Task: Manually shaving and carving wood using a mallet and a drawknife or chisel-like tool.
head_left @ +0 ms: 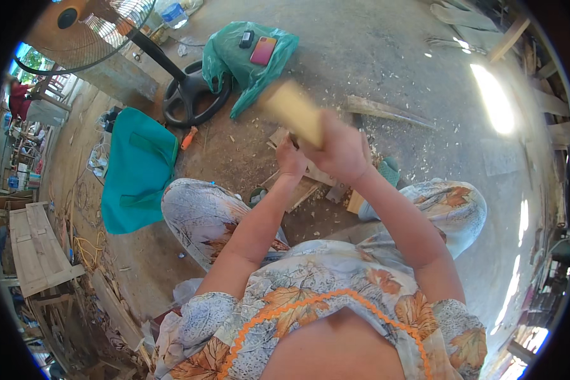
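My right hand [342, 149] grips a pale yellow wooden block [291, 111], blurred by motion and raised at a tilt above my other hand. Just behind and left of it, my left hand [291, 158] is closed around something dark and narrow, mostly hidden by the block and fingers. Wooden pieces [301, 193] lie beneath both hands on the floor, between my bent knees. A green slipper [386, 172] shows beside my right wrist.
A standing fan's round black base [174, 117], a green plastic bag [272, 66] with a phone, a teal fabric bag [136, 174], an orange-handled tool [190, 136] and a long wood strip [392, 114] surround me. Scrap boards [44, 247] lie at left.
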### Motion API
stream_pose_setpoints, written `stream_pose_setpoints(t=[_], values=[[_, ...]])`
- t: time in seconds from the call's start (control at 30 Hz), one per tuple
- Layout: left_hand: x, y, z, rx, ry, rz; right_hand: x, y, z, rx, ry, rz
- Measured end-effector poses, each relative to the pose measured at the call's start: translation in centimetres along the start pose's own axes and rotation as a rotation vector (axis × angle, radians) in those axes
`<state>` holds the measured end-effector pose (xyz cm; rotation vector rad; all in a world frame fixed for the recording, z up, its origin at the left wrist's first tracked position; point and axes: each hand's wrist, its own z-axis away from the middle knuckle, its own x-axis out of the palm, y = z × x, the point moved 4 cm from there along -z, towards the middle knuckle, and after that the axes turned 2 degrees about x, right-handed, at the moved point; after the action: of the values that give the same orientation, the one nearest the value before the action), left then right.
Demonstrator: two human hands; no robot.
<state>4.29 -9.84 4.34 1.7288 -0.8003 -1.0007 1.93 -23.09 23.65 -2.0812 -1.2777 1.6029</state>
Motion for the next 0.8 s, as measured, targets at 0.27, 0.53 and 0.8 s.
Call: stream_pose_setpoints(t=[0.27, 0.53, 0.8], values=[[0.3, -2.7, -0.5, -0.002, 0.013, 0.186, 0.0, 0.1, 0.4, 0.067, -0.008, -0.112], [-2.8, -1.4, -1.3, -0.235, 0.089, 0.061, 3.7, 10.2, 2.0, 0.46, -0.155, -0.475], [-7.5, -8.2, -2.1, -1.099, 0.738, 0.522, 11.7, 22.3, 11.7, 1.2, -0.041, -0.783]])
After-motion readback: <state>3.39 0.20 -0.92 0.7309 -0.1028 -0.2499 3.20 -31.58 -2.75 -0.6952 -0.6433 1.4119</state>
